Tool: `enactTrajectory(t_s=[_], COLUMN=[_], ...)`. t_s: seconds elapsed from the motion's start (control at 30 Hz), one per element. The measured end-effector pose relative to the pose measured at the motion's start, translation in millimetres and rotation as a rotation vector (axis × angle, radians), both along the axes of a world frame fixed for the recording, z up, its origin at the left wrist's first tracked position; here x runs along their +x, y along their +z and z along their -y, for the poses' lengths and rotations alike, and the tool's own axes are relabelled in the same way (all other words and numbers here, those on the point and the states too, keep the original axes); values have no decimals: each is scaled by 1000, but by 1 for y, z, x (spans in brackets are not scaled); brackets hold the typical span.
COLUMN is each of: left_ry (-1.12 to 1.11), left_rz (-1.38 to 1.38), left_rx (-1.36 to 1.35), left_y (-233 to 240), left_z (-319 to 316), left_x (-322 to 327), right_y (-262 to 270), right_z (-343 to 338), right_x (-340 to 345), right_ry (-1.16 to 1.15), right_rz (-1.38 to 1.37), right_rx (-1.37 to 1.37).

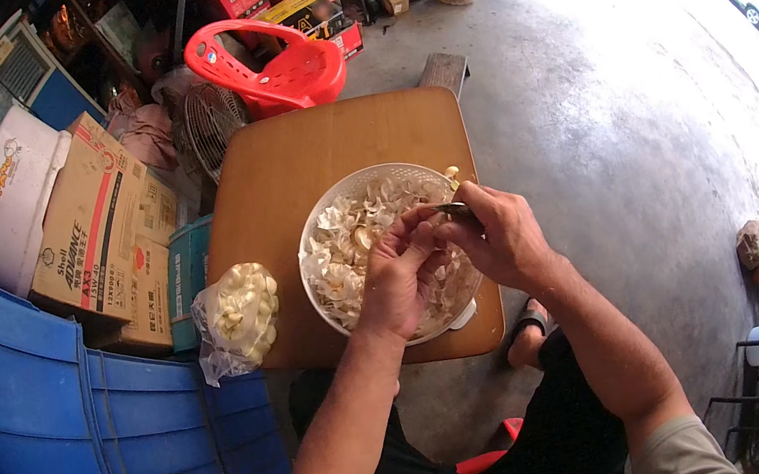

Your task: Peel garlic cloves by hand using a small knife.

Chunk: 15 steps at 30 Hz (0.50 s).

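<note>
Both hands meet over a white perforated plastic basket (315, 301) filled with dry garlic skins (339, 244). A small knife (451, 208) with a short metal blade is gripped in my right hand (505, 234), its blade pointing towards the left fingers. My left hand (398, 275) has its thumb and fingers pinched together beside the blade; whatever small piece is between them is hidden. A few pale peeled cloves (451, 172) show at the basket's far right rim, just beyond the right hand. At the table's left edge rests a clear plastic bag (238, 319) full of peeled garlic cloves.
The basket stands on a brown wooden table (331, 135). A red plastic chair (297, 72) and a round fan (213, 125) are behind it. Cardboard boxes (108, 231) and a blue plastic container (154, 429) line the left. A wooden bench (444, 73) juts out at the back right.
</note>
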<state>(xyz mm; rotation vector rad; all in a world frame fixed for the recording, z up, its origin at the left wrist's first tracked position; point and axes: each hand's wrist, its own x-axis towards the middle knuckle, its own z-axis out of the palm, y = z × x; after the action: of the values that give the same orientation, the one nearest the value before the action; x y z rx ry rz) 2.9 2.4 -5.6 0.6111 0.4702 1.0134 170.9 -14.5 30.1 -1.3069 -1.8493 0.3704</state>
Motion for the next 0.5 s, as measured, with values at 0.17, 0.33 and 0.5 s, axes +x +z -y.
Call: enactTrajectory(t_s=[0.17,0.33,0.5], left_ry=[-18,-37,6], left_rz=[26,53,-36], left_rx=[17,47,99], left_y=[0,3,11], left_z=[0,0,2], left_x=[-1,-1,0], right_y=[-2,-5,0], right_z=[-1,0,0], right_x=[0,0,1], right_ry=[-17,6,12], right_rz=[36,-42,-67], right_rx=[10,46,13])
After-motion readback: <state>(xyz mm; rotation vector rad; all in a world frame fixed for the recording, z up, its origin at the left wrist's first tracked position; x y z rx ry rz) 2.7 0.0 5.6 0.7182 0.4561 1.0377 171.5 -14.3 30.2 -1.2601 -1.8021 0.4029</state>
